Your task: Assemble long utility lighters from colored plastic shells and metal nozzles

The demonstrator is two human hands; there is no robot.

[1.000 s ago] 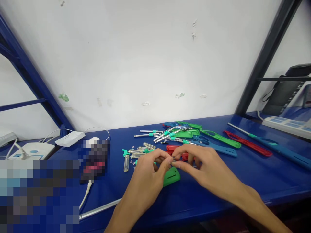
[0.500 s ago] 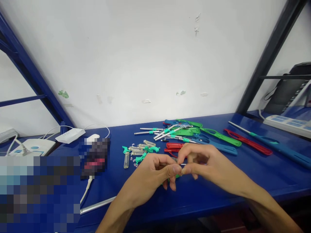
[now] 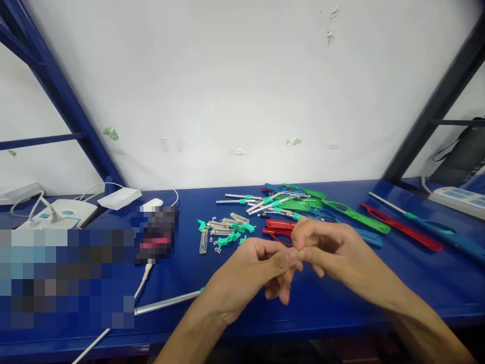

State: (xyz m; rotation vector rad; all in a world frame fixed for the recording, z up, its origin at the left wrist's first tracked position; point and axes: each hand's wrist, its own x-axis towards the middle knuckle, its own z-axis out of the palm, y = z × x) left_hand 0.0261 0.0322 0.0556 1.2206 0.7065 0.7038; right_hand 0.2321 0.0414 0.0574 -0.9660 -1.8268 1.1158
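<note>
Fingers (image 3: 287,259) of left hand (image 3: 246,275), right hand (image 3: 337,255) now pinched together, lifted

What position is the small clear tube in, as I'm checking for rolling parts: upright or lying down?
Lying down: the clear tube rests lengthwise on the blue shelf.

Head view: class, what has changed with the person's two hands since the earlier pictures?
Both hands rose from the blue bench toward the camera; left hand and right hand now pinch fingertips together, what they hold hidden. The green plastic piece under them is out of view. The pile of coloured plastic handles stayed put.
</note>
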